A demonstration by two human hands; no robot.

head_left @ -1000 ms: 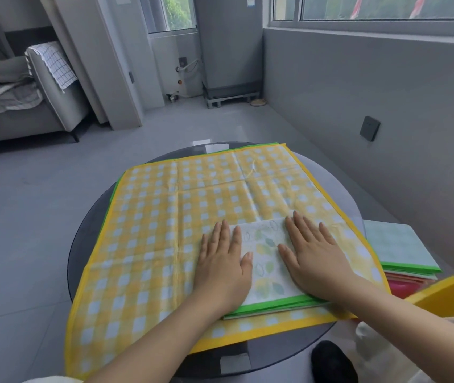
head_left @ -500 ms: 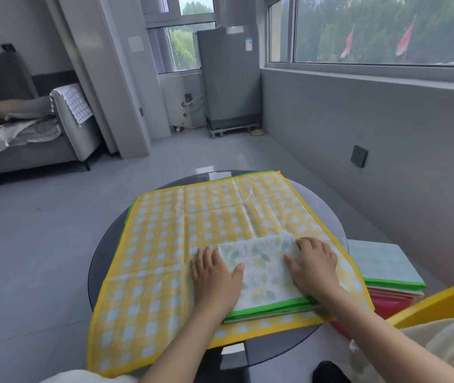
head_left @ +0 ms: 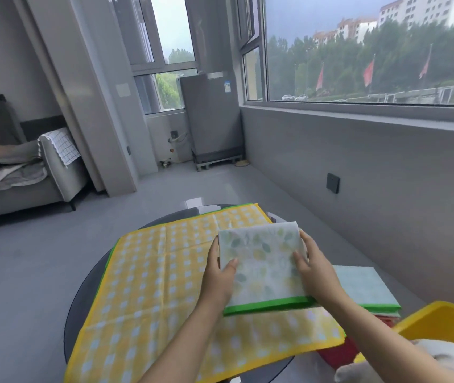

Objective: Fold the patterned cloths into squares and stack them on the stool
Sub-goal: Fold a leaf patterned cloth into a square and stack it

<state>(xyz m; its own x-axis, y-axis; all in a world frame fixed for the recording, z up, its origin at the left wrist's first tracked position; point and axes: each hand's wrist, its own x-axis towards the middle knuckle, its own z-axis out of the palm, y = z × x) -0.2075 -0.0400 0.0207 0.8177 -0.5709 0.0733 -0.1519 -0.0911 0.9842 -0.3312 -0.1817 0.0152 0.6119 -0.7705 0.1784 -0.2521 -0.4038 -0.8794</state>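
Left hand (head_left: 218,275) and right hand (head_left: 315,268) each grip the folded leaf-print cloth (head_left: 263,265); no legible writing.

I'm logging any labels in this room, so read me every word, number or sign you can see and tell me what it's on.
No text here can be read.
Blue and white sticker on the grey appliance: print too small and blurred.
Pale notice on the pillar: blurred, nothing legible.
Red flags outside: no readable marks.
Cloths: patterns only.

Single head cam, wide-angle, facing forward and down, close over the round dark glass table (head_left: 87,294); large window (head_left: 372,48) at 2 o'clock, grey sofa (head_left: 13,186) at 10.
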